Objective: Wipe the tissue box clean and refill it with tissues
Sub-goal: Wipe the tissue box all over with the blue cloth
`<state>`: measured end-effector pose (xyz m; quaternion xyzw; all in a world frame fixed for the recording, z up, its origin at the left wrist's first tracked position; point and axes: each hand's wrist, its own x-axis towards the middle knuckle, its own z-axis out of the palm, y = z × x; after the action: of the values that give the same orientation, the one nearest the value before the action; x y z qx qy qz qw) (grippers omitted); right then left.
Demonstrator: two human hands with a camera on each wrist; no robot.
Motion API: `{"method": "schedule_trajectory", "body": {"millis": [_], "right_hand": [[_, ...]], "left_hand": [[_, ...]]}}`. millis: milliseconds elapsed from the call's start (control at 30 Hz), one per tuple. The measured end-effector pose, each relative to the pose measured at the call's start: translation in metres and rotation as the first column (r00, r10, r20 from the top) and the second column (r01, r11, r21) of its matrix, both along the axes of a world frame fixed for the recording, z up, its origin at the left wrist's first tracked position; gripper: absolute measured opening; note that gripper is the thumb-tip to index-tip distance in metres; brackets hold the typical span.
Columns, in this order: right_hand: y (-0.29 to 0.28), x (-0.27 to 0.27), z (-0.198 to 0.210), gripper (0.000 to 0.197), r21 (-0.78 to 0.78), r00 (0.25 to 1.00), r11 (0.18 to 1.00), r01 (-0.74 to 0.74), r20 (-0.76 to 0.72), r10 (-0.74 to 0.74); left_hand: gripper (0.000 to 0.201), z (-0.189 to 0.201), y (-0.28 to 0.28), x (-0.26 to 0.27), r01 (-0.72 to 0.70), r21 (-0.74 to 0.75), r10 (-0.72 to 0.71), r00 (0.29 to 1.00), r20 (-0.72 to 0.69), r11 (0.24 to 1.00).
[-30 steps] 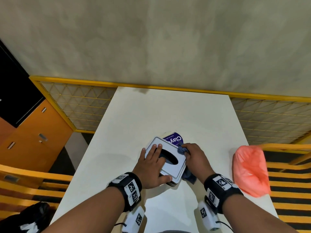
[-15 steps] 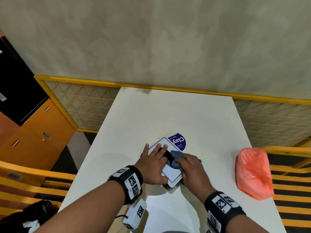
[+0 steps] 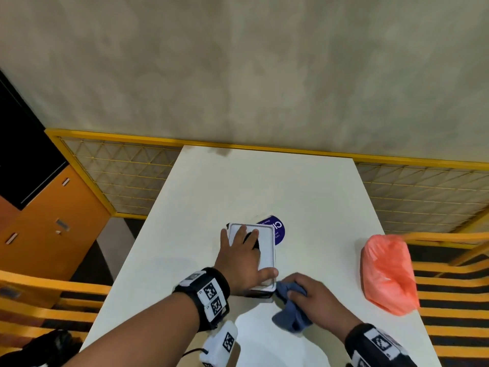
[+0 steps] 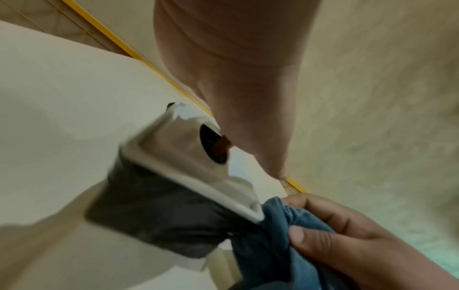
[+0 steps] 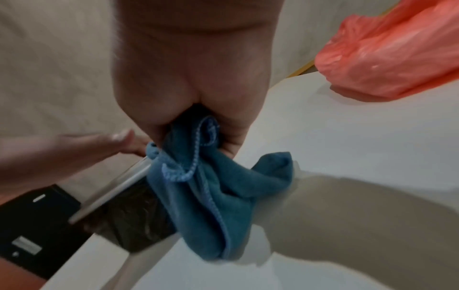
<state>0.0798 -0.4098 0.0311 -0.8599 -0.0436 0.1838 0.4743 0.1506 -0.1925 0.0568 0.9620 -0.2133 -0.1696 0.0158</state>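
Observation:
The tissue box (image 3: pixel 266 250), white-topped with dark sides and an oval slot, stands on the white table (image 3: pixel 304 197). My left hand (image 3: pixel 242 260) lies flat over its lid, fingers spread across the slot, thumb at the near right corner. My right hand (image 3: pixel 304 294) grips a bunched blue cloth (image 3: pixel 291 311) against the box's near right corner (image 4: pixel 255 212). In the right wrist view the cloth (image 5: pixel 211 176) hangs from my fist beside the box's dark side (image 5: pixel 134 221). An orange-pink plastic bag (image 3: pixel 387 274) lies at the right of the table.
A round purple label (image 3: pixel 276 229) shows on the table just behind the box. A yellow mesh railing (image 3: pixel 127 181) runs behind the table; orange cabinets (image 3: pixel 50 223) stand at the left. Yellow slatted seats (image 3: pixel 455 300) flank both sides.
My right hand has drawn the cloth from the lid's far side, across the top, down to the near right corner. The box has turned, its long side now pointing away. The left hand stays on the lid.

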Motion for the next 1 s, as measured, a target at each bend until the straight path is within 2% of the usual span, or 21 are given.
{"method": "schedule_trajectory", "body": {"millis": [100, 200, 333, 400, 467, 533, 600, 667, 733, 867, 1000], "right_hand": [[-0.001, -0.016, -0.005, 0.022, 0.016, 0.998, 1.0, -0.008, -0.06, 0.009], [-0.008, -0.022, -0.01, 0.022, 0.031, 0.996, 0.998, 0.046, -0.078, -0.043], [-0.019, -0.023, -0.005, 0.019, 0.071, 0.987, 0.986, 0.151, -0.073, -0.146], [-0.024, -0.021, 0.004, 0.019, 0.094, 0.982, 0.978, 0.187, -0.053, -0.183], [-0.03, -0.019, 0.014, 0.02, 0.112, 0.977, 0.97, 0.214, -0.027, -0.213], [-0.035, -0.017, 0.023, 0.023, 0.127, 0.964, 0.957, 0.259, 0.029, -0.265], [-0.038, -0.016, 0.031, 0.026, 0.161, 0.933, 0.929, 0.334, 0.088, -0.35], [-0.04, -0.014, 0.036, 0.028, 0.192, 0.894, 0.896, 0.4, 0.133, -0.427], [-0.04, -0.012, 0.041, 0.028, 0.207, 0.87, 0.88, 0.427, 0.169, -0.462], [-0.03, -0.008, 0.05, 0.033, 0.203, 0.858, 0.896, 0.394, 0.269, -0.438], [-0.015, 0.0, 0.054, 0.039, 0.189, 0.856, 0.921, 0.341, 0.343, -0.388]], "left_hand": [[0.098, -0.005, -0.018, -0.015, -0.093, 0.005, 0.092, 0.995, 0.044, 0.996], [0.105, -0.009, -0.026, -0.023, -0.11, 0.012, 0.109, 0.992, 0.06, 0.994], [0.093, -0.009, -0.023, -0.021, -0.114, 0.064, 0.112, 0.993, 0.035, 0.991], [0.086, -0.004, -0.019, -0.018, -0.11, 0.005, 0.11, 0.994, 0.02, 0.994], [0.08, 0.005, -0.013, -0.015, -0.093, -0.16, 0.091, 0.996, -0.019, 0.983], [0.067, 0.013, -0.006, -0.011, -0.144, -0.369, 0.086, 0.982, -0.17, 0.918], [0.056, 0.019, -0.001, -0.008, -0.292, -0.539, 0.073, 0.918, -0.389, 0.79], [0.058, 0.023, 0.004, -0.009, -0.433, -0.575, 0.062, 0.832, -0.551, 0.694], [0.06, 0.023, 0.008, -0.013, -0.517, -0.552, 0.055, 0.76, -0.647, 0.654], [0.051, 0.019, 0.014, -0.021, -0.569, -0.544, 0.059, 0.723, -0.689, 0.617], [0.063, 0.015, 0.018, -0.028, -0.553, -0.592, 0.131, 0.786, -0.604, 0.586]]}}
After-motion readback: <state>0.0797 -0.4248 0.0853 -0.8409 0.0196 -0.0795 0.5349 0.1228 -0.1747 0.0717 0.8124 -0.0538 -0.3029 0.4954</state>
